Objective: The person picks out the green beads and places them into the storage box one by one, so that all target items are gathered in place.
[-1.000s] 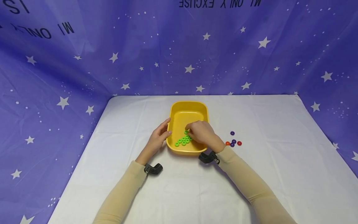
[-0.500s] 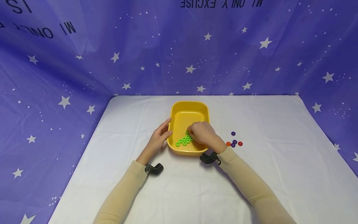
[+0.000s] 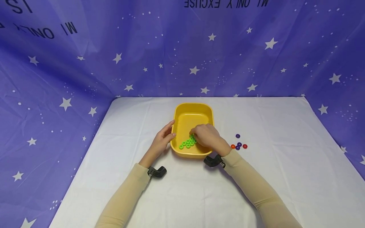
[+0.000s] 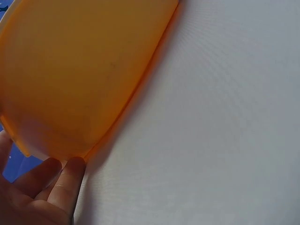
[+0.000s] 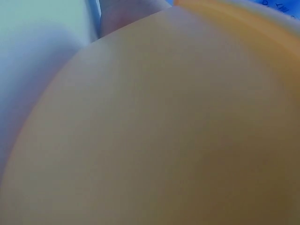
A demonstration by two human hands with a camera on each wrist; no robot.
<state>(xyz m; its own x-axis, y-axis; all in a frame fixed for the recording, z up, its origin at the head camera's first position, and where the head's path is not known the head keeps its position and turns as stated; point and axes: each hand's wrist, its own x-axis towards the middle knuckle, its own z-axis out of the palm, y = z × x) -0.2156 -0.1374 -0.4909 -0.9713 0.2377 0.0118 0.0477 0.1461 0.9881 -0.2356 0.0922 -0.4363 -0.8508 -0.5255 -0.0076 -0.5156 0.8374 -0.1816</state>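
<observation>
A deep yellow plastic tray [image 3: 194, 119] sits on the white cloth in the head view. Several green ring beads [image 3: 188, 142] lie in a slanting, wedge-like cluster on its floor, toward the near end. My left hand [image 3: 160, 141] holds the tray's left side, thumb at the rim; its fingers [image 4: 68, 185] meet the outer wall in the left wrist view. Reaching in over the right side, my right hand [image 3: 206, 134] has its fingers curled down and pinches a green bead [image 3: 191, 136] at the top of the cluster. That hand hides part of the beads.
On the cloth right of the tray lie several purple beads [image 3: 238, 136], an orange bead [image 3: 233, 146] and a red bead [image 3: 245, 146]. A purple star-print curtain [image 3: 194, 70] encloses the table at the back and sides. The tray wall [image 5: 154, 122] fills the right wrist view.
The green bead at my right fingertips has shifted slightly toward the other green beads. My left hand stays on the tray, and the loose beads outside keep their places.
</observation>
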